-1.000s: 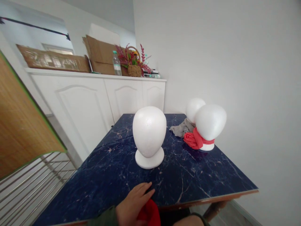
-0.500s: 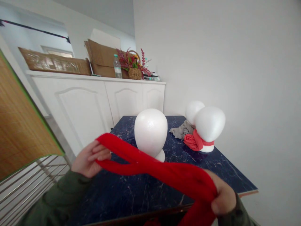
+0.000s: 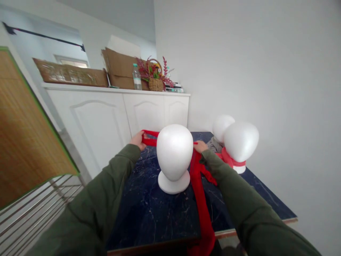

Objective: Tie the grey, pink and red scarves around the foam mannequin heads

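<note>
The left hand (image 3: 137, 139) and right hand (image 3: 201, 145) are gripping a red scarf (image 3: 202, 202) behind a foam mannequin head (image 3: 174, 153), with any hard pull risking tipping it.

"What's on my table (image 3: 153, 217)?"

"Dark blue marble. A foam head (image 3: 174, 153) stands on its round base near the middle, a second head (image 3: 241, 141) far right, a third head (image 3: 223, 126) just behind it."

"Anything soft?"

"A gray cloth (image 3: 214, 145) beside those two, and my red scarf (image 3: 199, 192) trailing over the near edge."
</note>
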`<action>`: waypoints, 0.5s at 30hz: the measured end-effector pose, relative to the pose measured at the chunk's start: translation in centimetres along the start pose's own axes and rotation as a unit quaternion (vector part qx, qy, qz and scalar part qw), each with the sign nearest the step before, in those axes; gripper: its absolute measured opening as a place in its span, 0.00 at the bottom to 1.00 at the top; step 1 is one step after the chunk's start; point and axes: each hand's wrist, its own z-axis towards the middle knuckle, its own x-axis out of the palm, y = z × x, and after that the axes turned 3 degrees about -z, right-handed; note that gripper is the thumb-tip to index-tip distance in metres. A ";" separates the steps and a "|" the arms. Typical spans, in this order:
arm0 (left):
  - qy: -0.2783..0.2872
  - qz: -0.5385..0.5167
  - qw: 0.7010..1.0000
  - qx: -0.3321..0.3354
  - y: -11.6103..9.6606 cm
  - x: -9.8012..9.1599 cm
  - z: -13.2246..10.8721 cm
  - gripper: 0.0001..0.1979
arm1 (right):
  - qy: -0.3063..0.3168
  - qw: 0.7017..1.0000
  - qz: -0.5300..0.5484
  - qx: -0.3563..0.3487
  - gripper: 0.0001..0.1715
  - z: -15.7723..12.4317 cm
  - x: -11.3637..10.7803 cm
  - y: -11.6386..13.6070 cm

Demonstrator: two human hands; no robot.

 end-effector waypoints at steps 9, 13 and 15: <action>0.295 0.132 0.918 -0.229 8.9 -9.3 -9.1 0.15 | 0.038 0.996 -0.071 -0.037 0.23 -9.3 6.7 -6.4; 0.326 0.263 0.872 -0.253 10.4 -9.2 -10.2 0.11 | 0.043 0.999 -0.016 -0.020 0.19 -10.6 6.0 -6.6; 0.325 0.314 0.858 -0.244 11.4 -8.7 -10.4 0.13 | 0.040 0.996 0.082 0.009 0.15 -11.3 6.1 -5.7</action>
